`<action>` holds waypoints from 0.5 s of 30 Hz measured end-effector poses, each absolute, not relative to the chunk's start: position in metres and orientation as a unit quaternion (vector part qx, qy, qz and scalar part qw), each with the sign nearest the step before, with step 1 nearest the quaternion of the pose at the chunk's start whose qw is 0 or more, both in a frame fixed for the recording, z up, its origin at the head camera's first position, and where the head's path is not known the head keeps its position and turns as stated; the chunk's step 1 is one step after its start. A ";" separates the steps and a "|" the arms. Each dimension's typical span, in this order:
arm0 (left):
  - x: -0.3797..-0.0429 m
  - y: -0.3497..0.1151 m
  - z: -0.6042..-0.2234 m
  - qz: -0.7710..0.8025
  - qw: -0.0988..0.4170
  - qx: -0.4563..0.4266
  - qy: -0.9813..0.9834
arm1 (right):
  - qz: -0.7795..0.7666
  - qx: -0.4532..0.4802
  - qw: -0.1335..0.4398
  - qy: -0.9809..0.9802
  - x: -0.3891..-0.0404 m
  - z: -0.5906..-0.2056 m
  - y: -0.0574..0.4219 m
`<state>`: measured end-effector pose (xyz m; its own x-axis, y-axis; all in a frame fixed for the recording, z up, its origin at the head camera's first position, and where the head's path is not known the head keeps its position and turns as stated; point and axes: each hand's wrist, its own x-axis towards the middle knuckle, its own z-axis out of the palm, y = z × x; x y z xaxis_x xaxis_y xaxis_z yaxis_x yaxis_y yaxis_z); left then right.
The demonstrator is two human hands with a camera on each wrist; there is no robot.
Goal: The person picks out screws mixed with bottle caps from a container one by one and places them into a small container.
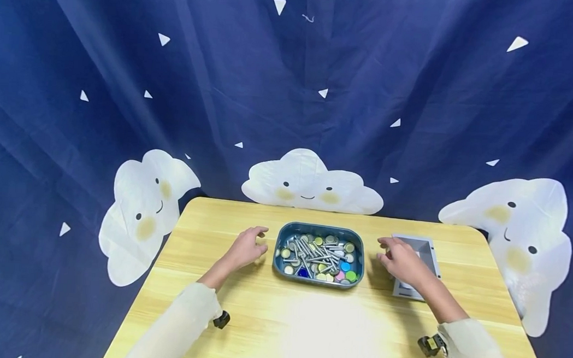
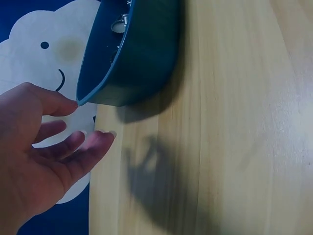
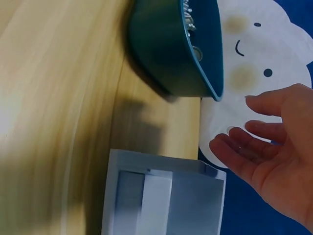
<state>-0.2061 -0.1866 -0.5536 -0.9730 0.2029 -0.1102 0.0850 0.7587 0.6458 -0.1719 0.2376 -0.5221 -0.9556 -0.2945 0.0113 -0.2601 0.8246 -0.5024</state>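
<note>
What I line up on is the blue bin (image 1: 317, 280), sitting between my 2 hands. Its long axis runs side to side, roughly parallel to the far edge of the desk (image 1: 247, 330), and it lies close to that edge, about midway between the 2 rounded far corners. Inside is a jumble of metal fasteners (image 1: 314, 251) and round caps (image 1: 345, 266).

My left hand (image 1: 248, 248) is the nearer, just off the bin's left end; the bin lies directly to its right. In the left wrist view 1 fingertip seems to meet the rim's corner, but from the head I see a narrow gap. My right hand (image 1: 402, 260) hangs a little farther off the opposite end, with the bin to its left.

Each hand has its fingers parted and softly bent, with nothing in its grasp. Below and beside my right hand, toward the desk's right edge, lies the grey tray (image 1: 434, 258), partly hidden by hand and forearm.
</note>
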 end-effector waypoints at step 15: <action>-0.214 -0.172 -0.561 0.469 0.153 0.037 0.869 | -0.392 -0.047 0.140 0.908 -0.184 -0.543 0.232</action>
